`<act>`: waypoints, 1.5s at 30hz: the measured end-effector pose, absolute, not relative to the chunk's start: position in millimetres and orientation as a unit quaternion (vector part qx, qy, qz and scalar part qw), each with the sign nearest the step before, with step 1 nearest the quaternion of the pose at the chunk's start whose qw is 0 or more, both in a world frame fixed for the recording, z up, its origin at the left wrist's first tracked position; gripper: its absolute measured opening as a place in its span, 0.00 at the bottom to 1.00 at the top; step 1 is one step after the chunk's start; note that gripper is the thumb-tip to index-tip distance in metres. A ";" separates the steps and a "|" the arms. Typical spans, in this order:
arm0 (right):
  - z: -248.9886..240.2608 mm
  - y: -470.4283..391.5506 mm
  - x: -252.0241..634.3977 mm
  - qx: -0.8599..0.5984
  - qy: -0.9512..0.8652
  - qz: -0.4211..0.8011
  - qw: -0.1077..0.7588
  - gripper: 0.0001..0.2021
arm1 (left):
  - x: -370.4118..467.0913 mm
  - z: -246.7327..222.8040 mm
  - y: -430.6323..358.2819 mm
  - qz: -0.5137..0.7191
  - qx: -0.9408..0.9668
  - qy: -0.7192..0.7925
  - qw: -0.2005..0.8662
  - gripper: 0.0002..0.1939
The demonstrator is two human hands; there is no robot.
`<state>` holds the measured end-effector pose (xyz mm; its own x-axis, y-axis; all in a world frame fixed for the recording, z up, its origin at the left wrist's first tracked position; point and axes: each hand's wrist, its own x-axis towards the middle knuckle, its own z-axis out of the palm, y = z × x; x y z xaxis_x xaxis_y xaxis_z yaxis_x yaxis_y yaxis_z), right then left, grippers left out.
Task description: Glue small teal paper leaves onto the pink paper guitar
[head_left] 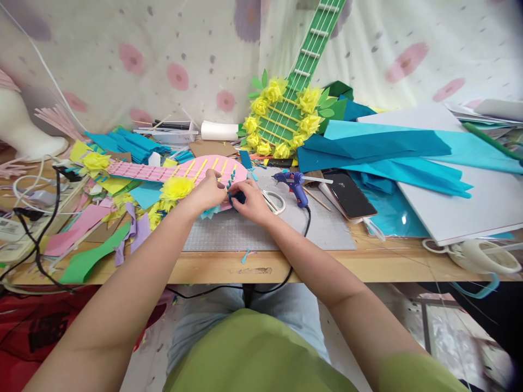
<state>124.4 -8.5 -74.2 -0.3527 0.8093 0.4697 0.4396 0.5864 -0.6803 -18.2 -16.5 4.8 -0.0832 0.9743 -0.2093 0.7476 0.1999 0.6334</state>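
Green shirt (257, 354) cloth sits closest, on the near side of the pink guitar (200, 163), which lies with its round end over the grey mat (335, 231) and its neck toward the left. Left of the guitar is a power strip (49, 212); nearer the table edge than the neck lies a green paper scrap (96, 256). A yellow flower (177, 188) sits on the guitar's near side, partly behind the left forearm. Just right of that flower, the left hand (208, 191) reaches over the guitar's round end, fingers bent; whether they pinch anything cannot be told. Beside it, at the guitar's right edge, the right hand (250, 201) pinches a small dark blue piece (237, 197) between thumb and fingers. Pressing hard there might bend the guitar's rim or crush the piece. Right of the guitar come the scissors (278, 202), then the glue gun (295, 184). Its cord (302, 234) runs by the right forearm, so a snag could drag the gun; if hot, its tip might burn skin. Farther right lies a phone (352, 193).
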 end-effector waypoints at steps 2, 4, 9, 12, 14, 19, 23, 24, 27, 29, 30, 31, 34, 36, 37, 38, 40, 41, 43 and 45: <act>-73.0 -9.4 124.7 -0.391 -0.791 0.226 0.412 0.11 | -16.7 7.9 -18.1 0.179 0.603 0.713 0.309 0.32; -70.5 -10.6 125.9 -0.386 -0.792 0.228 0.415 0.11 | -14.8 13.1 -20.6 0.177 0.595 0.715 0.320 0.32; -60.1 -12.3 134.1 -0.393 -0.778 0.228 0.435 0.11 | -15.5 33.0 -25.3 0.228 0.562 0.703 0.371 0.31; -54.8 -11.7 143.6 -0.405 -0.762 0.215 0.456 0.10 | -25.5 42.4 -20.6 0.278 0.554 0.705 0.347 0.29; -53.8 -11.7 152.6 -0.413 -0.757 0.209 0.461 0.09 | -36.0 43.8 -13.4 0.299 0.568 0.707 0.297 0.28; -57.7 -15.1 186.0 -0.427 -0.769 0.226 0.420 0.06 | -60.7 29.1 9.5 0.252 0.636 0.711 0.162 0.20; -52.8 -17.8 222.0 -0.423 -0.779 0.353 0.299 0.08 | -68.8 12.0 22.5 0.168 0.676 0.702 0.150 0.13; -49.8 -18.0 231.5 -0.426 -0.775 0.392 0.253 0.09 | -69.9 8.7 25.1 0.152 0.684 0.699 0.144 0.12; -40.2 -17.9 258.4 -0.455 -0.742 0.467 0.156 0.13 | -71.4 1.8 32.5 0.116 0.719 0.674 0.125 0.10; -35.1 -17.9 273.2 -0.478 -0.727 0.478 0.123 0.14 | -70.8 -0.5 36.8 0.104 0.743 0.651 0.114 0.09; -33.1 -18.0 279.5 -0.492 -0.722 0.475 0.105 0.15 | -69.9 -0.8 38.3 0.102 0.746 0.649 0.109 0.09; -31.6 -18.3 285.0 -0.507 -0.718 0.469 0.086 0.17 | -68.6 -0.5 39.3 0.103 0.741 0.656 0.103 0.09; -29.5 -18.3 297.7 -0.553 -0.703 0.444 0.048 0.20 | -62.8 2.6 39.5 0.105 0.690 0.711 0.085 0.08; -31.2 -16.4 302.5 -0.583 -0.702 0.405 0.061 0.22 | -58.5 5.0 39.1 0.092 0.664 0.736 0.093 0.10; -33.1 -14.6 303.4 -0.601 -0.701 0.377 0.072 0.22 | -56.5 5.7 39.4 0.080 0.659 0.740 0.107 0.11; -35.6 -12.5 303.3 -0.620 -0.699 0.347 0.084 0.22 | -54.8 6.0 40.1 0.065 0.657 0.740 0.127 0.11; -41.9 -7.8 299.8 -0.650 -0.689 0.301 0.110 0.20 | -52.9 5.3 43.2 0.039 0.652 0.741 0.157 0.12; -45.3 -5.6 296.8 -0.661 -0.682 0.286 0.127 0.20 | -52.7 4.3 45.3 0.035 0.648 0.744 0.159 0.13; -51.7 -2.5 289.6 -0.671 -0.674 0.256 0.173 0.18 | -54.2 1.5 49.5 0.051 0.647 0.747 0.148 0.17; -57.4 -1.2 282.5 -0.671 -0.672 0.224 0.220 0.18 | -57.2 -1.4 52.4 0.082 0.651 0.741 0.141 0.18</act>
